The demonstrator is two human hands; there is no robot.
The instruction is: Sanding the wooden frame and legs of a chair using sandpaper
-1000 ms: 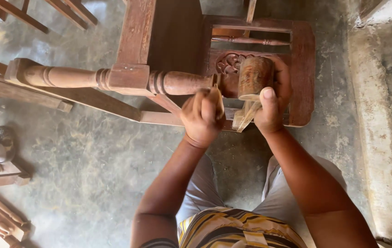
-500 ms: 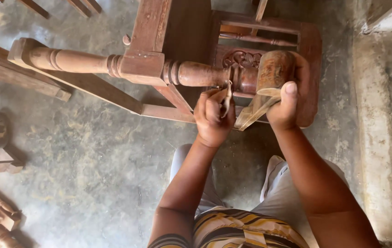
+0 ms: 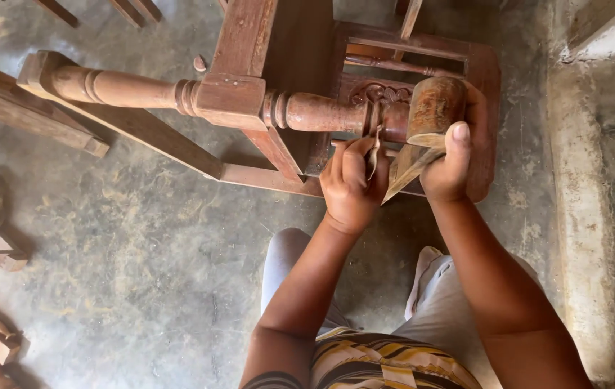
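In the head view, a turned wooden chair leg, lying level across an overturned chair frame on the concrete floor, is being worked at its grooved end. The left hand is being held closed around a thin strip of what looks like sandpaper, pressed against the grooves. The right hand is being wrapped around the leg's thick rounded end, with a folded pale sheet pinched under the thumb. The strip is likely being risked: if pulled hard over the sharp turned ridges it could tear, and the knuckles could be scraped against the carved rail behind.
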